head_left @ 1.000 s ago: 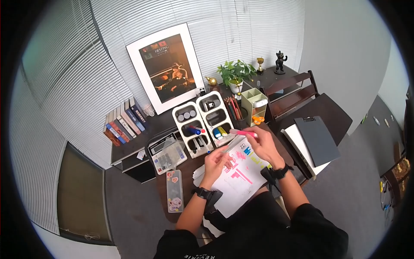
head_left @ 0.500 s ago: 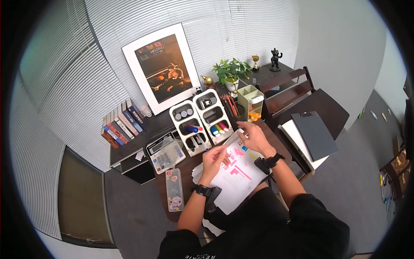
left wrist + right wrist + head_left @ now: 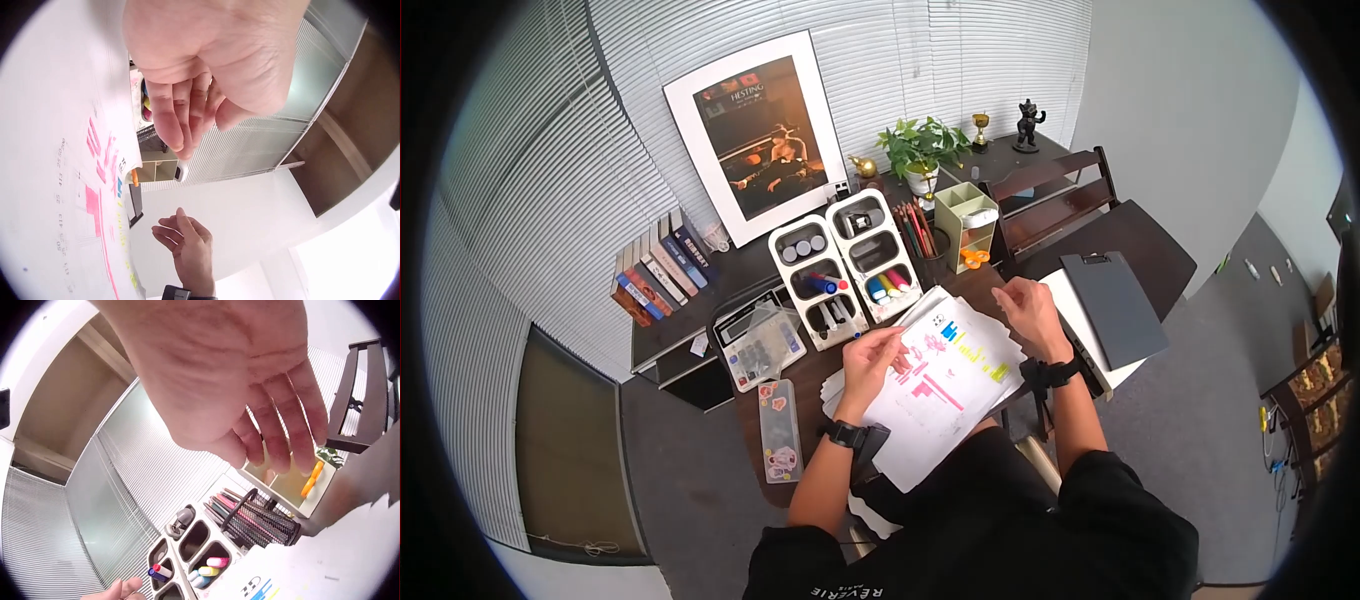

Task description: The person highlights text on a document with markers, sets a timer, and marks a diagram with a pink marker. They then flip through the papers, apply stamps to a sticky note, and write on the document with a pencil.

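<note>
My left hand (image 3: 868, 362) hovers over the left edge of a printed sheet (image 3: 900, 440), its fingers loosely bent with nothing between them. The sheet tops a paper stack and bears pink, blue and yellow marks. Off the stack's upper right side is my right hand (image 3: 1032, 310), raised and holding nothing; its fingers (image 3: 281, 425) extend apart in the right wrist view. Pink (image 3: 217, 562), yellow (image 3: 209, 571) and blue (image 3: 199, 580) highlighters stand together in the near compartment of the right white organizer (image 3: 843, 250), just beyond the sheet.
Left of that organizer stands a second one (image 3: 785, 275) with markers. A mesh cup (image 3: 933, 262) of pencils and a green holder (image 3: 952, 225) with orange scissors (image 3: 974, 258) stand behind the stack. A clear box (image 3: 765, 350) and pencil case (image 3: 780, 430) lie left; a clipboard (image 3: 1115, 310) lies right.
The pink highlighter has left my right hand and now sits in the organizer beside the other two. My right hand has drawn back to the right, uncovering the sheet. My left hand stays by the paper.
</note>
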### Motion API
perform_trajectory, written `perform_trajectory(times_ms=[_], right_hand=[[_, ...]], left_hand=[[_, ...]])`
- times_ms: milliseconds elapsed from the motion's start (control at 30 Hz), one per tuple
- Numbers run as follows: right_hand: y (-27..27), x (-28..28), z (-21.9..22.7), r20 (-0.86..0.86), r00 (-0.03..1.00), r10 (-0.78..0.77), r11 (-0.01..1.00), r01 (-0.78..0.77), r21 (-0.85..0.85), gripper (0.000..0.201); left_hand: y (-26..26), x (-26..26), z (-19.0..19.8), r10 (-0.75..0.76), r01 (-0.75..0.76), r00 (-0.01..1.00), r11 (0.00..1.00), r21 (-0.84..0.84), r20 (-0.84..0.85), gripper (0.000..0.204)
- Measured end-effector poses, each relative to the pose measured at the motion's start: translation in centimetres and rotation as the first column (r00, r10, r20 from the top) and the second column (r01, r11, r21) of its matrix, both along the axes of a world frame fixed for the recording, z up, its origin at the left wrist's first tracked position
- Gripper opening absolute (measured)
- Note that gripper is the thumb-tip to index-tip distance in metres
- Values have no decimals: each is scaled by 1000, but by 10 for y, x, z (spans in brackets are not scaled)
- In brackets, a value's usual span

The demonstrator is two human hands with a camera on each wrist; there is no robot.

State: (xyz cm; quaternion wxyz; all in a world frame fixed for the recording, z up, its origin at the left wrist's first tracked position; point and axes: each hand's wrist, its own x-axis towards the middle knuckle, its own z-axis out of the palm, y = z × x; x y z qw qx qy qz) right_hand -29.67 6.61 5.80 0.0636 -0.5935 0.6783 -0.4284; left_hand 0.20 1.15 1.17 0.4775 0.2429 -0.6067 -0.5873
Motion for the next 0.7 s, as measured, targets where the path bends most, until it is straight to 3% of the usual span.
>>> perform_trajectory(times_ms=[100,300,400,533,567,700], right_hand=[[7,-1,6,-126,992,-5,999,11,42,24],[45,5,-14,-204,979,9,988,23,155,30],[76,20,-15,-188,982,-12,999,21,45,31],[99,26,-44,-103,993,50,997,-56,-61,33],[101,23,-57,-148,988,43,991,-61,-115,33],[99,25,-81,-174,984,-40,970,-4,-245,34]], left_hand=[[0,3,-6,16,-16,999,1000,9,-28,28],[-2,10,-1,42,-42,997,999,2,-59,24],[-6,12,2,77,-78,997,995,-57,-14,25],[-11,17,-10,119,-121,992,990,-74,-34,24],[-13,19,-10,129,-131,991,987,-96,-27,23],[-4,22,13,21,-8,996,990,-140,89,21]])
